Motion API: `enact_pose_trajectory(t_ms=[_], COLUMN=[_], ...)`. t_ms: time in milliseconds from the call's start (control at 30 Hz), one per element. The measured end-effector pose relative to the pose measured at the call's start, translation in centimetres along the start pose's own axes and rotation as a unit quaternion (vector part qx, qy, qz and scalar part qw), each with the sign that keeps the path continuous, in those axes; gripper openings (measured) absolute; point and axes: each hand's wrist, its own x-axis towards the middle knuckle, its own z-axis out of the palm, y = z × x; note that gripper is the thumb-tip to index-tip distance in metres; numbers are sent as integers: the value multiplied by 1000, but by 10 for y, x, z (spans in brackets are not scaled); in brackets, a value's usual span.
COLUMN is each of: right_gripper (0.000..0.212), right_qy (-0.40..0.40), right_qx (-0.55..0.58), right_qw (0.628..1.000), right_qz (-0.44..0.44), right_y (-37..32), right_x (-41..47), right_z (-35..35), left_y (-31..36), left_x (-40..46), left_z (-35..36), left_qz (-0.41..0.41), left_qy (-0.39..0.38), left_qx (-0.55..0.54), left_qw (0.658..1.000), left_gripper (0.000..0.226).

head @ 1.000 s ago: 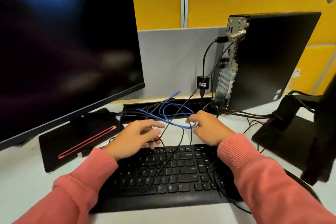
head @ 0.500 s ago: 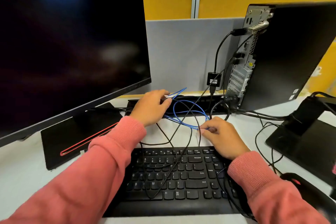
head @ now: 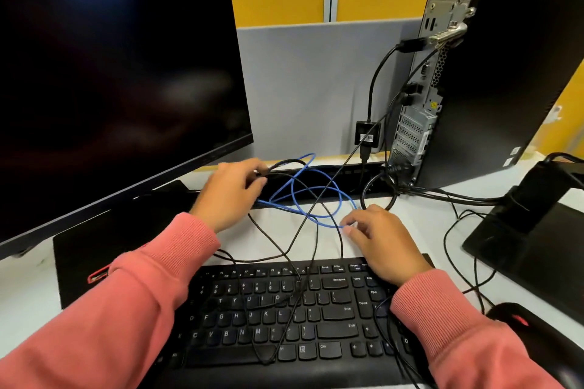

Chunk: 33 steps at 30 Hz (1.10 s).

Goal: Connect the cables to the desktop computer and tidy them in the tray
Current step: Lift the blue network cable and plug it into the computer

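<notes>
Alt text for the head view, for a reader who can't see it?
A person's left hand grips black cables at the cable tray while the right hand pinches a loop of blue cable. Loose black cables trail over a keyboard, between a dark monitor and a desktop computer.

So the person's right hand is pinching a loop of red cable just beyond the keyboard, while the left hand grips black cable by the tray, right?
Not quite: the head view shows the cable pinched by the right hand is blue, not red. The rest holds: the left hand grips black cable by the tray.
</notes>
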Motion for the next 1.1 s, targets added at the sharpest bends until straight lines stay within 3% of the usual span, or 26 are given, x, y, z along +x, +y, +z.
enact_pose_trajectory(t_ms=[67,133,200,267,367,533,600,667,767,867,933,1100], right_gripper=[12,11,11,17,29,21,17,17,35,56,53,36], right_qy=[-7,-12,-22,-40,-41,220,254,216,60,-1,-14,-149], right_qx=[-3,0,5,28,111,134,97,41,-84,-276,-298,-253], right_qw=[1000,1000,1000,999,992,965,956,964,987,952,942,947], right_qz=[-2,-1,4,14,35,-43,-110,-150,-125,-136,-156,-129], right_y=[-2,-3,-2,-2,-6,-38,-55,-70,-87,-102,-112,-115], right_x=[2,2,2,3,7,21,34,53,80,102,115,130], right_z=[0,0,-2,-7,-14,-29,-36,-39,-39,-35,-38,-43], left_y=[-4,-5,-4,-5,-9,-7,-2,-1,-6,-7,-8,-12], left_x=[-8,-13,-18,-25,-29,-32,-35,-34,-33,-35,-36,-34], left_z=[-6,-9,-7,-4,2,16,25,30,29,29,30,31], left_qz=[11,25,50,52,37,51,50,45,69,86,85,84], left_qy=[90,129,107,37,-26,49,90,127,154,148,153,166], left_qx=[32,7,-53,-120,-156,-149,-134,-113,-85,-76,-85,-121], left_qw=[995,991,992,991,987,986,986,984,982,982,981,975], left_gripper=[17,22,26,29,31,24,20,20,25,26,24,26])
